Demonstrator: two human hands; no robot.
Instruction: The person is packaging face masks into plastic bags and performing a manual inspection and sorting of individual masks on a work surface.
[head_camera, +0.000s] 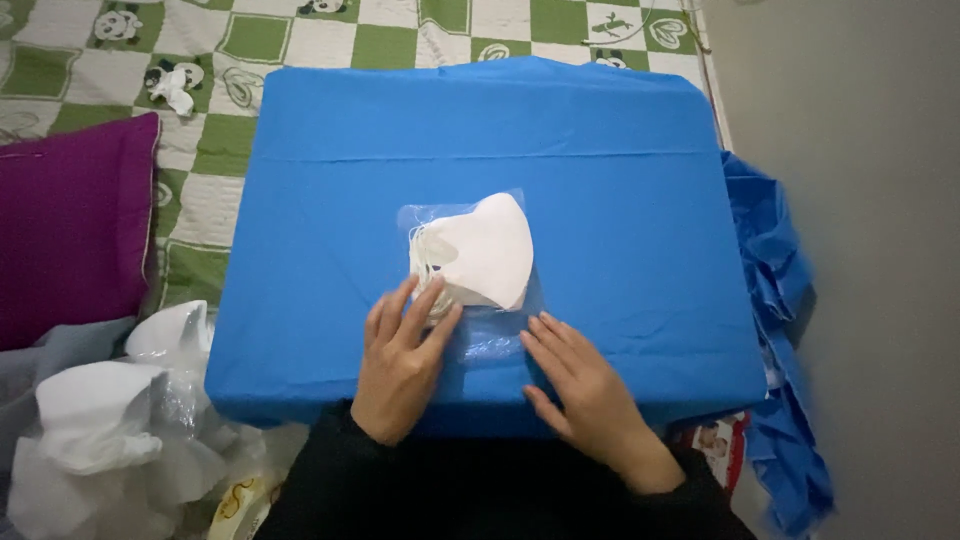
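Note:
A folded white face mask (485, 250) with its ear loops bunched at the left lies on a clear plastic wrapper (490, 340) in the middle of a blue cloth-covered surface (620, 200). My left hand (400, 360) rests flat, its fingertips touching the mask's lower left edge and the wrapper. Just right of it, my right hand (585, 385) lies flat on the blue cloth, fingertips at the wrapper's lower right corner. Neither hand grips anything.
A purple pillow (70, 225) lies at the left on a green-and-white checked bedcover (300, 40). More white masks in clear bags (110, 420) are heaped at the lower left. Loose blue cloth (785, 300) hangs off the right side beside a grey wall.

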